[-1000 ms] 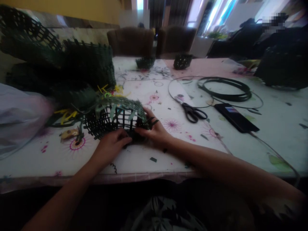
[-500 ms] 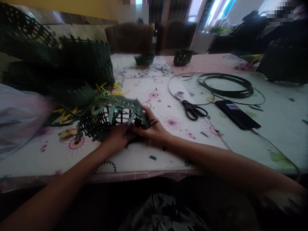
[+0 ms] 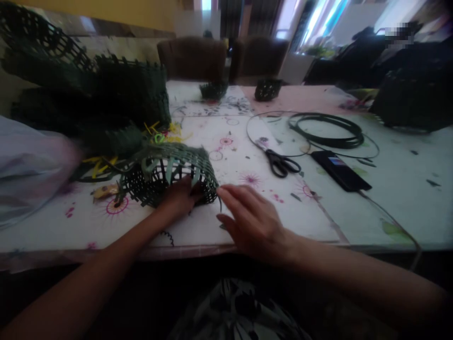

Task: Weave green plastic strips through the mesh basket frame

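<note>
Woven basket (image 3: 193, 155): dark green, lying on the bench (image 3: 200, 231) with an arched upper wall and loose strip ends; spread from about 9 to 1 o'clock around the left grip (image 3: 179, 196), and at 10 o'clock from the right grip (image 3: 253, 217).
Left grip: reaching into the open side of the woven basket, with fingertips partly hidden there; cannot tell how far closed, or whether pinching the weave.
Right grip: well spread, with thumb below and fingers above, and bench visible through the gap; fingertips just beside the woven basket's 4 o'clock edge, by a thin dark strip (image 3: 221, 203); cannot tell whether touching either.
Scissors (image 3: 281, 164): black-handled, near 1 o'clock from the right grip.
Phone (image 3: 339, 171): dark, with a cable attached, at 2 o'clock from the right grip.
Coil (image 3: 327, 140): dark green strip, looped just beyond the phone.
Larger woven pieces (image 3: 132, 89): heaped at 11 o'clock from the woven basket, with yellow strips (image 3: 101, 165) below.
Plastic bag (image 3: 31, 170): whitish, at 9 o'clock from the woven basket.
</note>
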The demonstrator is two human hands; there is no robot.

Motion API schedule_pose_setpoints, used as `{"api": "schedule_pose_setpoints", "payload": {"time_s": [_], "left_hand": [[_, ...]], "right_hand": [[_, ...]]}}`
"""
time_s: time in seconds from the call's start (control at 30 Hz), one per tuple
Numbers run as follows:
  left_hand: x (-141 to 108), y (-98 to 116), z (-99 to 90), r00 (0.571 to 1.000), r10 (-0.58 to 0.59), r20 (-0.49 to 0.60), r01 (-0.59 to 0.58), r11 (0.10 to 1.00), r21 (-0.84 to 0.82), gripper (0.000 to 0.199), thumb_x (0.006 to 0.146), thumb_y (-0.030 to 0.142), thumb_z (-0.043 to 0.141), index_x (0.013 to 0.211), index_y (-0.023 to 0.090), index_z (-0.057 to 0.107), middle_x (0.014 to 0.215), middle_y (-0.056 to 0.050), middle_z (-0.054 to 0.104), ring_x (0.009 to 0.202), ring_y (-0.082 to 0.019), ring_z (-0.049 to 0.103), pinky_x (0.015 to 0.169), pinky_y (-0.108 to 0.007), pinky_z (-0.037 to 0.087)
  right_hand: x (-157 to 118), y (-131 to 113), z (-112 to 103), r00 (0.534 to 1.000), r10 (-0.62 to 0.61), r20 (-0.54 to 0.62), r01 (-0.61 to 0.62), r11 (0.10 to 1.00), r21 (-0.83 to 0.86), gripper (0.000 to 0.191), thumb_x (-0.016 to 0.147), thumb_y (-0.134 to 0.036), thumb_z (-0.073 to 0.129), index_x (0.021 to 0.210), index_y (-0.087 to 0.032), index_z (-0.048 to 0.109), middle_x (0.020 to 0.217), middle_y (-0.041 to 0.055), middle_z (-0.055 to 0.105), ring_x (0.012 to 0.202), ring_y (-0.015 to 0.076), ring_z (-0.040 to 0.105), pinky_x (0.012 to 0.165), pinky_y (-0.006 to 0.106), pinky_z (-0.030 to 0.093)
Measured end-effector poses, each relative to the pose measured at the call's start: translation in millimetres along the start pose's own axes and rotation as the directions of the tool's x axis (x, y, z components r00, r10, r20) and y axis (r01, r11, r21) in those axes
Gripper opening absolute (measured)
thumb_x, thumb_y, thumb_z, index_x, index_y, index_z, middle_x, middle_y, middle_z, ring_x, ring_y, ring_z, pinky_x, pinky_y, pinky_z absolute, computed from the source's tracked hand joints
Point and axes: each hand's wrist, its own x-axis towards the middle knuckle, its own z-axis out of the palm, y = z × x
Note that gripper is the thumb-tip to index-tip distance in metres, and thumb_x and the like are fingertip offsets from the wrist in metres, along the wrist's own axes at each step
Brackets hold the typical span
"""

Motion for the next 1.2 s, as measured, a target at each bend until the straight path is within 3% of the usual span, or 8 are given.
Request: {"api": "schedule_pose_setpoints", "payload": {"time_s": [0.13, 0.2, 0.27, 0.37, 0.47, 0.6, 0.87, 1.2], "left_hand": [[4, -1, -0.4, 0.998, 0.065, 0.024, -0.067, 0.996, 0.062, 0.01, 0.08, 0.028, 0.062, 0.073, 0.02, 0.059, 0.084, -0.005, 0.061, 0.078, -0.022, 0.057, 0.067, -0.032, 0.036], [7, -4, -0.3, 0.995, 0.091, 0.033, -0.094, 0.992, 0.082, 0.012, 0.079, 0.028, 0.061, 0.07, 0.02, 0.057, 0.082, -0.005, 0.059, 0.075, -0.021, 0.055, 0.065, -0.031, 0.034], [10, -7, 0.1, 0.995, 0.091, 0.042, -0.094, 0.993, 0.068, 0.011, 0.078, 0.028, 0.061, 0.071, 0.02, 0.058, 0.079, -0.004, 0.059, 0.072, -0.02, 0.054, 0.065, -0.03, 0.034], [14, -12, 0.6, 0.993, 0.104, 0.062, -0.106, 0.994, 0.029, 0.011, 0.076, 0.027, 0.061, 0.069, 0.02, 0.058, 0.076, -0.003, 0.06, 0.07, -0.019, 0.053, 0.065, -0.03, 0.034], [17, -15, 1.1, 0.992, 0.101, 0.075, -0.101, 0.995, -0.012, 0.011, 0.075, 0.028, 0.062, 0.068, 0.02, 0.058, 0.075, -0.004, 0.061, 0.07, -0.019, 0.054, 0.065, -0.03, 0.035], [18, -19, 3.0, 0.991, 0.1, 0.085, -0.096, 0.994, -0.043, 0.01, 0.075, 0.029, 0.062, 0.072, 0.019, 0.061, 0.077, -0.004, 0.063, 0.072, -0.019, 0.055, 0.067, -0.03, 0.038], [17, -19, 0.4, 0.989, 0.128, 0.08, -0.121, 0.989, -0.09, 0.011, 0.077, 0.027, 0.06, 0.07, 0.019, 0.057, 0.076, -0.003, 0.06, 0.071, -0.018, 0.054, 0.064, -0.03, 0.037], [13, -13, -10.7, 0.99, 0.083, 0.116, -0.084, 0.996, 0.004, 0.012, 0.071, 0.026, 0.065, 0.068, 0.02, 0.054, 0.074, -0.001, 0.059, 0.069, -0.019, 0.053, 0.061, -0.03, 0.033]], "right_hand": [[-25, -29, 0, 0.936, -0.348, 0.051, 0.351, 0.912, -0.211, 0.028, 0.092, -0.015, 0.054, 0.118, -0.021, 0.064, 0.13, 0.0144, 0.065, 0.132, 0.0308, 0.052, 0.096, 0.048, 0.054], [-27, -34, 12, 0.909, -0.384, 0.159, 0.415, 0.865, -0.281, 0.024, 0.096, -0.016, 0.047, 0.106, -0.016, 0.068, 0.12, 0.0164, 0.069, 0.121, 0.0301, 0.06, 0.09, 0.044, 0.056], [-24, -31, 30, 0.939, -0.242, 0.244, 0.312, 0.899, -0.307, 0.025, 0.095, -0.011, 0.043, 0.098, -0.008, 0.068, 0.11, 0.0212, 0.07, 0.107, 0.0295, 0.065, 0.091, 0.045, 0.055], [-16, -19, 55, 0.903, -0.116, 0.413, 0.259, 0.915, -0.309, 0.021, 0.097, -0.012, 0.045, 0.098, -0.008, 0.065, 0.123, 0.0221, 0.066, 0.111, 0.0279, 0.062, 0.094, 0.044, 0.054], [-14, -10, 67, 0.87, -0.032, 0.491, 0.218, 0.92, -0.325, 0.021, 0.098, -0.012, 0.045, 0.106, -0.006, 0.063, 0.132, 0.0246, 0.06, 0.118, 0.0277, 0.058, 0.094, 0.043, 0.053], [-15, -9, 70, 0.877, -0.002, 0.48, 0.181, 0.928, -0.327, 0.022, 0.098, -0.011, 0.044, 0.108, -0.005, 0.062, 0.131, 0.0256, 0.059, 0.12, 0.0288, 0.055, 0.095, 0.043, 0.052], [-2, -8, 67, 0.859, 0.166, 0.483, -0.025, 0.958, -0.285, 0.014, 0.09, -0.005, 0.053, 0.092, -0.01, 0.065, 0.097, 0.0139, 0.071, 0.101, 0.0262, 0.058, 0.09, 0.039, 0.051], [-10, -4, 73, 0.89, 0.187, 0.416, -0.068, 0.956, -0.286, 0.014, 0.085, -0.005, 0.056, 0.093, -0.013, 0.065, 0.099, 0.0099, 0.072, 0.097, 0.0265, 0.055, 0.086, 0.04, 0.046]]}}
